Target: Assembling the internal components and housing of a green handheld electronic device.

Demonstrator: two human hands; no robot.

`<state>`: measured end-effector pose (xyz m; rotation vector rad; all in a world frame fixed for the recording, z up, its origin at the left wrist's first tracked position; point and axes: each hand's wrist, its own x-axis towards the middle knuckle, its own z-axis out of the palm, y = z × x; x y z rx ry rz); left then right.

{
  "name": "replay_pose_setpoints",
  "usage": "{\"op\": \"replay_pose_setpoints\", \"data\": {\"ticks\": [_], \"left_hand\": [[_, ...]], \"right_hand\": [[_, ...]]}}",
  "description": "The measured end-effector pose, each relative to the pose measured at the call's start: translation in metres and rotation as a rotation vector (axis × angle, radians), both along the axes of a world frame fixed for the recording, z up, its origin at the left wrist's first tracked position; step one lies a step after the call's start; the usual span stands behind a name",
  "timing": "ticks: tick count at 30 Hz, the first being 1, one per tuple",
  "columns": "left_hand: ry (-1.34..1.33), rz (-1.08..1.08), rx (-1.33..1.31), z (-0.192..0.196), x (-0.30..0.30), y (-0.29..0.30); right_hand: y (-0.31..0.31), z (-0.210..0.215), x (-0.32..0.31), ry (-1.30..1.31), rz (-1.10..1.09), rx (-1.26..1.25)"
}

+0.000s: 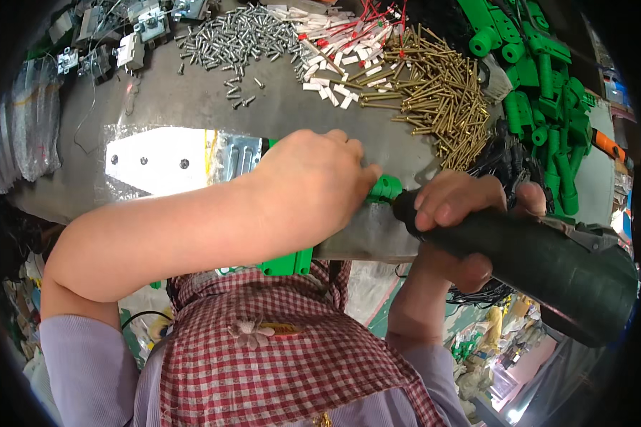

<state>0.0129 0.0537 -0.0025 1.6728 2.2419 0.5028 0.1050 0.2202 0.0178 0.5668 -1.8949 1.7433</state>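
My left hand [320, 178] is closed around a green plastic part [386, 188], most of it hidden under the palm. More green plastic [289, 263] shows below my left forearm, at the table's near edge. In my right hand [456, 206] is a dark, cylindrical electric screwdriver [555, 263], lying slantwise. Its nose meets the right end of the green part; the bit itself is hard to see. Left of my left hand lie a ribbed silvery metal piece [239, 158] and a flat white blade-shaped piece [164, 162] with dark holes, on clear plastic film.
Along the back lie heaps of silver screws [242, 35], white pieces with red wires [349, 57] and long brass-coloured screws [441, 92]. Green plastic parts [541, 92] pile up at the right, near black cables [506, 156]. Metal boxes [129, 53] and plastic bags [32, 121] sit left.
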Motion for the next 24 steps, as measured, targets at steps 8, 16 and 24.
{"op": "replay_pose_setpoints", "data": {"ticks": [8, 16, 24], "left_hand": [[-0.006, 0.029, 0.061, -0.002, 0.001, 0.003], [0.014, 0.074, 0.143, -0.005, -0.012, 0.030], [0.008, 0.098, 0.198, -0.004, -0.018, 0.007]], "right_hand": [[-0.031, 0.007, 0.007, -0.051, -0.245, -0.204], [-0.062, 0.039, 0.033, 0.018, -0.087, -0.110], [-0.064, 0.012, 0.032, 0.010, 0.043, 0.056]]}}
